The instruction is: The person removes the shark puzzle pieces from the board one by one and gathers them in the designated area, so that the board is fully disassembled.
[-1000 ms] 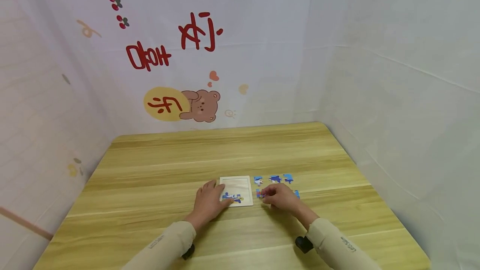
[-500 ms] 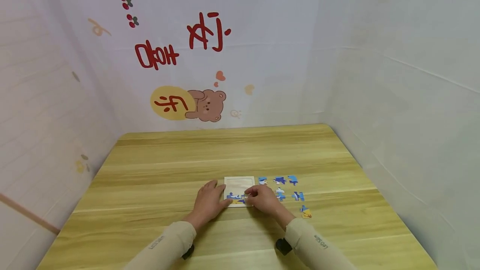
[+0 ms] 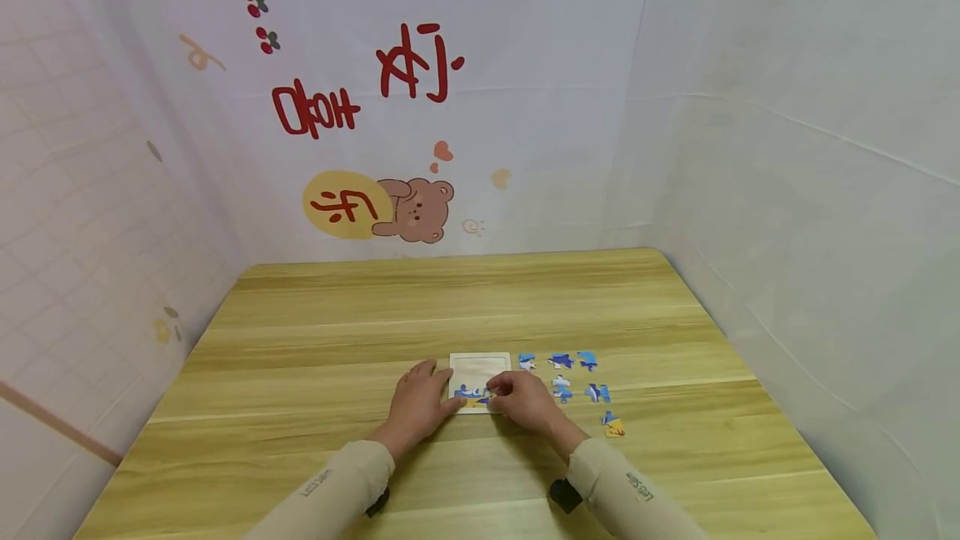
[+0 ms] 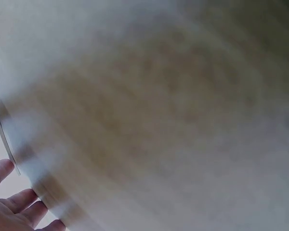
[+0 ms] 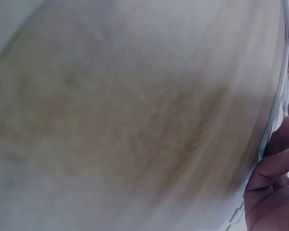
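Observation:
A small pale puzzle frame lies on the table, with joined blue, white and yellow jigsaw pieces along its near edge. My left hand rests against the frame's left side, fingers spread, thumb at the lower left corner. Over the lower right corner, my right hand pinches a small puzzle piece between thumb and forefinger, mostly covered by the fingertips. Both wrist views catch only the left fingers and the right fingers at their edges; the rest there is blurred table.
Several loose pieces lie right of the frame, among them a dark blue one, a light blue one and a blue-yellow one. The wooden table meets white printed cloth walls at its back and sides.
My right hand has moved left from the loose pieces to the frame's lower right corner, uncovering pieces behind it. The left hand stays at the frame. The head view has shifted slightly.

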The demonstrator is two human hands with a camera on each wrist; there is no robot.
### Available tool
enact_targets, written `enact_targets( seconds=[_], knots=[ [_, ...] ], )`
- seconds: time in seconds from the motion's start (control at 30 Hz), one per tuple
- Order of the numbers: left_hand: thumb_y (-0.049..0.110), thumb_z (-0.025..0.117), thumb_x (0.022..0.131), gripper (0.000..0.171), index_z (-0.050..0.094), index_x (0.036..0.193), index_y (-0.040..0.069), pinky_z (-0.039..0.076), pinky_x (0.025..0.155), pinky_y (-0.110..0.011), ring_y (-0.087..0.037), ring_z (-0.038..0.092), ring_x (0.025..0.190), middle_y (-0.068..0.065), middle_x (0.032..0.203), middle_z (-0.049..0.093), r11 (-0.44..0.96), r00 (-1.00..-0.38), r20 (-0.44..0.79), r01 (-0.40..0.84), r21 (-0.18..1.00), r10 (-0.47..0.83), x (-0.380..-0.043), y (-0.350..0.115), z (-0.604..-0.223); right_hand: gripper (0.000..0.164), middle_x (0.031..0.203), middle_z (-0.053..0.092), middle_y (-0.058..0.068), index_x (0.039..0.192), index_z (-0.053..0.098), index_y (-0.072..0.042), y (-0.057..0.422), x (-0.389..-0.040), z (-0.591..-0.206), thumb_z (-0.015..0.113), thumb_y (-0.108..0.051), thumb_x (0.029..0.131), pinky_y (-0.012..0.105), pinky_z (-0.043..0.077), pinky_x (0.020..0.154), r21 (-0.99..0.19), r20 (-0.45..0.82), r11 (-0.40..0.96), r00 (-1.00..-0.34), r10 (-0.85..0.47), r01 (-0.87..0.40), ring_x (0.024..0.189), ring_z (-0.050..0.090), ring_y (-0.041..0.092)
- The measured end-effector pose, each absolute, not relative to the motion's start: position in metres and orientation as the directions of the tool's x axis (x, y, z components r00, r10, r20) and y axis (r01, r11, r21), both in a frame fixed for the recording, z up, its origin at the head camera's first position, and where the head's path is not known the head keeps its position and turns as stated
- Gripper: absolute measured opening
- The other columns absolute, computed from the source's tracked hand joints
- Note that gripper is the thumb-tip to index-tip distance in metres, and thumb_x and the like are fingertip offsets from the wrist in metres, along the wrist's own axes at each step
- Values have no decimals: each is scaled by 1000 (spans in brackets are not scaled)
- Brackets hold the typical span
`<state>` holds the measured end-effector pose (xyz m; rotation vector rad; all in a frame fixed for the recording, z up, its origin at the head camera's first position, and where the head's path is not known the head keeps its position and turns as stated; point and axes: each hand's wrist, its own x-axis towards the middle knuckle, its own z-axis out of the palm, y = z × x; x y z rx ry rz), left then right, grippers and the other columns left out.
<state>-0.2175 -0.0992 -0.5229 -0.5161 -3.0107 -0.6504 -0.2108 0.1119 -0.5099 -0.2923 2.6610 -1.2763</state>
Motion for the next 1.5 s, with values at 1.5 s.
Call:
enact_targets(
  seconds=[1.5],
  knots=[
    [38,74,88,55,65,126,-1,36,103,-61,-46,46,128,-30,135,52,849,-941,104,335,408,322,-216,-96,-521,19,79,61,4,103,70,2,234,-169,-509,72,1,84,29,49,55,-857,-115,514,-987,-110,42,62,55,17]
  ],
)
